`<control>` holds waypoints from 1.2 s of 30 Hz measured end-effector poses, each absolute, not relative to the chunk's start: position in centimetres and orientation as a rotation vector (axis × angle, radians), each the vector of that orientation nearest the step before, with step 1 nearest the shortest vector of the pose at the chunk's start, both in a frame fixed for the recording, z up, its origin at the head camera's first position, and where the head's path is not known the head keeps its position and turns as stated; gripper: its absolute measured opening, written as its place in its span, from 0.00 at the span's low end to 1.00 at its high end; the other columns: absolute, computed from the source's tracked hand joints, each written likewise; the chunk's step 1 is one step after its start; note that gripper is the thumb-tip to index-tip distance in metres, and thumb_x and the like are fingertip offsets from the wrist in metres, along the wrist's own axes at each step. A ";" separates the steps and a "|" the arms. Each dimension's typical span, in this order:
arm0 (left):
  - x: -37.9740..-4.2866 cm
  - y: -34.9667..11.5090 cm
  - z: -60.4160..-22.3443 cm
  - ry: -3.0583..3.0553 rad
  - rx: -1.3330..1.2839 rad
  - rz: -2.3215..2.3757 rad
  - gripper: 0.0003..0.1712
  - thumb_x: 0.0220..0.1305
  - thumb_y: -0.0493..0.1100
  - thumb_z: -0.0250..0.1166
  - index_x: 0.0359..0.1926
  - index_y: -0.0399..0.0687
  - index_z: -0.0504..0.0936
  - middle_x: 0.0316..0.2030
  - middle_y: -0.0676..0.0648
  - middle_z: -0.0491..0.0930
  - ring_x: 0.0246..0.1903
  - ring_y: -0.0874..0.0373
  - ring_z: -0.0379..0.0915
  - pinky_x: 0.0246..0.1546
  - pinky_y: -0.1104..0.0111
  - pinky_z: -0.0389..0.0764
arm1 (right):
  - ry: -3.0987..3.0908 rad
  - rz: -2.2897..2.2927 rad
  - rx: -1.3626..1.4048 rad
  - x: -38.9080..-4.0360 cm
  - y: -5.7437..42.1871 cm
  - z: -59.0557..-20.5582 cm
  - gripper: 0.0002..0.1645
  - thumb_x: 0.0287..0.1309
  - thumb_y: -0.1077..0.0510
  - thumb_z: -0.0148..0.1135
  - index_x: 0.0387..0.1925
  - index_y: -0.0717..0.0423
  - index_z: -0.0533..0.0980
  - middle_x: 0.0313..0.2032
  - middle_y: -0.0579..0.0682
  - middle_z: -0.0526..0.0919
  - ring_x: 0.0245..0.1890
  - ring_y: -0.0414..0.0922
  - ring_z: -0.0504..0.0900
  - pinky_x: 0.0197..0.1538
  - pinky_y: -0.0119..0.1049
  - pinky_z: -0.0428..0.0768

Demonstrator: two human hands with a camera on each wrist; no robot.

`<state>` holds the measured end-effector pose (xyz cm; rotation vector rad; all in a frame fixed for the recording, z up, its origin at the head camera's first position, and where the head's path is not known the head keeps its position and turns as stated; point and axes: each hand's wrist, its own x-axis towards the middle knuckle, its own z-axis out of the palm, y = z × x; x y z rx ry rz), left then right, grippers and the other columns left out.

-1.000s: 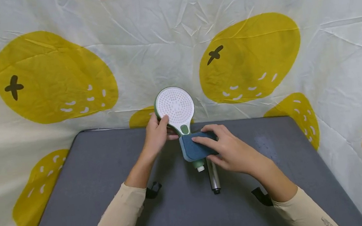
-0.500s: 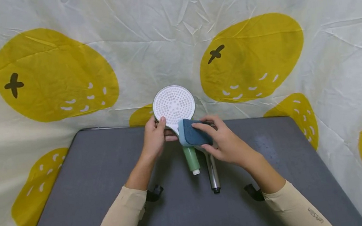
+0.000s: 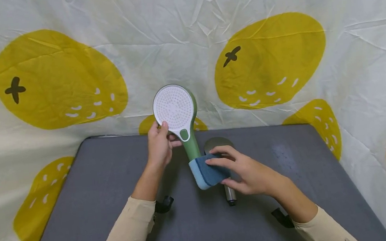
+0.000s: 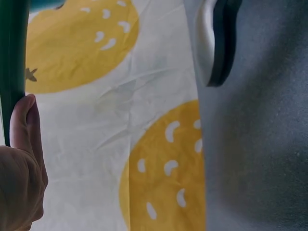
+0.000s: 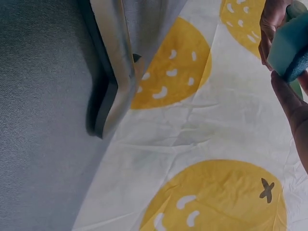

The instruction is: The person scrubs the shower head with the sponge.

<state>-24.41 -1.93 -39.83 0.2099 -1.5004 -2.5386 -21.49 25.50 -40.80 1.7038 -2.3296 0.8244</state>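
Note:
A green shower head (image 3: pixel 173 107) with a white nozzle face is held up by my left hand (image 3: pixel 158 145), its thumb on the face's lower edge and fingers behind. My right hand (image 3: pixel 251 169) grips a two-tone blue sponge (image 3: pixel 214 169), which lies against the lower end of the green handle and hides it. In the left wrist view, the left hand (image 4: pixel 21 178) shows beside the green shower head (image 4: pixel 12 62). At the right wrist view's upper right edge, the sponge (image 5: pixel 288 48) sits between the right hand's fingers.
A second, metallic shower head (image 3: pixel 218 143) lies on the dark grey table (image 3: pixel 100 209) behind the right hand, partly covered by the sponge and hand. A white curtain (image 3: pixel 169 60) with yellow fruit prints hangs behind and beside the table.
The sponge went up to the shower head's neck, then down the handle to its lower end. The green shower head has shifted slightly left and up in the left hand, turning a little.

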 end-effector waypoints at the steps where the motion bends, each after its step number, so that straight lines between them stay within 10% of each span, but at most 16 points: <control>1: -24.4 -1.9 -39.8 -1.495 0.213 -2.539 0.18 0.84 0.39 0.41 0.65 0.35 0.65 0.34 0.47 0.84 0.22 0.57 0.85 0.15 0.65 0.85 | -2.326 0.826 1.707 -21.4 25.6 -40.9 0.39 0.62 0.57 0.73 0.73 0.46 0.68 0.70 0.57 0.66 0.65 0.50 0.73 0.53 0.41 0.85; 36: -23.8 -0.8 -38.8 -1.490 0.209 -2.595 0.22 0.85 0.40 0.38 0.71 0.37 0.62 0.37 0.47 0.84 0.22 0.57 0.83 0.15 0.65 0.85 | -2.224 0.980 1.507 -24.2 23.3 -40.0 0.43 0.55 0.68 0.75 0.70 0.53 0.68 0.69 0.62 0.65 0.65 0.55 0.72 0.52 0.48 0.84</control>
